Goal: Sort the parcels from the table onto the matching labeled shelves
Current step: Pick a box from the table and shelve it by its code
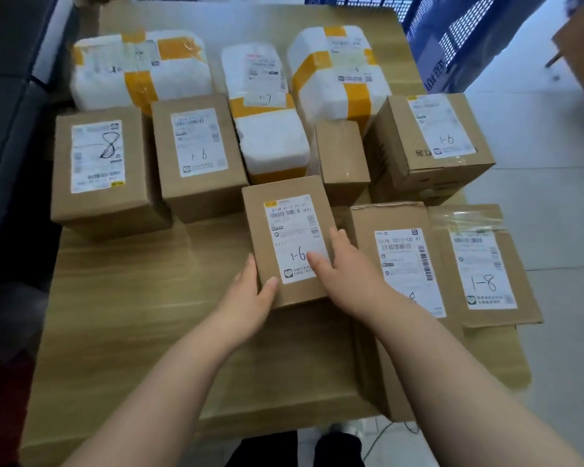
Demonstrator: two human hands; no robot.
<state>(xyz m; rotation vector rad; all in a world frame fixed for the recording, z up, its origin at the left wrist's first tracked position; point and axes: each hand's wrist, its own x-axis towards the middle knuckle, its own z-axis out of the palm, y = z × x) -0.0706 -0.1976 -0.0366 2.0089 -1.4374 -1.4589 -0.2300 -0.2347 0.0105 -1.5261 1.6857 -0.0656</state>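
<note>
A matt brown cardboard box bearing a smooth white paper label sits among other cardboard cartons and white foam parcels strapped with glossy yellow tape, on a smooth, pale wood-grain table beside a blue plastic crate and a shiny light tiled floor.

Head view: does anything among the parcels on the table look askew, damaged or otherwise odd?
Minor things only. The cardboard box at the right sits turned askew to the rows, its label upside down from here. The flat 1-8 parcel has loose, wrinkled clear tape along its far edge. No spill shows.
</note>
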